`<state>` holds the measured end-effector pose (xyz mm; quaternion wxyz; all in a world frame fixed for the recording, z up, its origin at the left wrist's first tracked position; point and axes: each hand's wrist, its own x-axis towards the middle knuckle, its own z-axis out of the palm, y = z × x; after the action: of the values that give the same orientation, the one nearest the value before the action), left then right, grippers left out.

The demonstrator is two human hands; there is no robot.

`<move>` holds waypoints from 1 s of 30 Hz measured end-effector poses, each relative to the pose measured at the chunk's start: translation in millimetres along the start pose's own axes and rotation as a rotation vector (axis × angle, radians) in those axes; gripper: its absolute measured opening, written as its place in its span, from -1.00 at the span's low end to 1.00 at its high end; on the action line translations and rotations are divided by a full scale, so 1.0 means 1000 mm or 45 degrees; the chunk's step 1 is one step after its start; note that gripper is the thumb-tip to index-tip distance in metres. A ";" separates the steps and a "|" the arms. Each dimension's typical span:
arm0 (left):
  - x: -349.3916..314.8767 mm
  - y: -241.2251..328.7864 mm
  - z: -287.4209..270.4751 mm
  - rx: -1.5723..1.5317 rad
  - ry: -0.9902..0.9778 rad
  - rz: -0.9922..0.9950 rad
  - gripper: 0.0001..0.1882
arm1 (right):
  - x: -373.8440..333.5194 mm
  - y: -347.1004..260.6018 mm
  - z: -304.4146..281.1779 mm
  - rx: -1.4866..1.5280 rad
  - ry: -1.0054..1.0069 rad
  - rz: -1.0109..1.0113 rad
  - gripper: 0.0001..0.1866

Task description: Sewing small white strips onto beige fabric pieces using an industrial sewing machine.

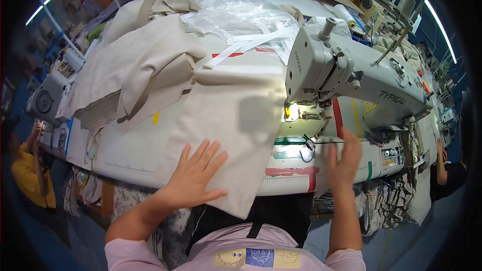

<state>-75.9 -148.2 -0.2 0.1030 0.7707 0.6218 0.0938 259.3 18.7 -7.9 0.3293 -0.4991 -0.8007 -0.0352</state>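
My left hand (195, 176) lies open with its fingers spread on a beige fabric panel (216, 120). The panel is flat on the sewing table, its right edge beside the needle area and its lower corner hanging over the front edge. To the right of the panel stands a white sewing machine (361, 75), its lamp lighting the presser foot area (296, 113). Over the table, in front of the machine arm, my right hand (345, 160) is raised and slightly blurred. Its thumb and fingers are apart, with nothing visible between them.
Beige fabric pieces (135, 65) are heaped at the left. Behind the panel lie clear plastic wrapping (241, 17) and white strips (241, 47). A small round metal-and-black attachment (307, 150) sits before the needle. Cloth scraps (386, 206) hang below right. Other people work around.
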 end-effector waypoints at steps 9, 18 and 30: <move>-0.094 -0.019 -0.014 -0.189 0.307 -0.335 -0.36 | -0.010 -0.160 0.044 0.518 -0.337 -0.748 -0.70; -0.051 -0.016 0.006 0.044 0.222 -0.379 -0.31 | -0.033 -0.163 -0.001 0.639 -0.429 -0.673 -0.75; 0.119 0.003 0.001 -0.177 0.119 0.278 -0.55 | -0.053 -0.081 -0.001 0.376 -0.296 -0.112 -0.56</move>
<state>-48.3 -32.4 1.7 0.1162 0.8195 0.5304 0.1832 208.2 -62.6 -15.0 0.3024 -0.4105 -0.8509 0.1262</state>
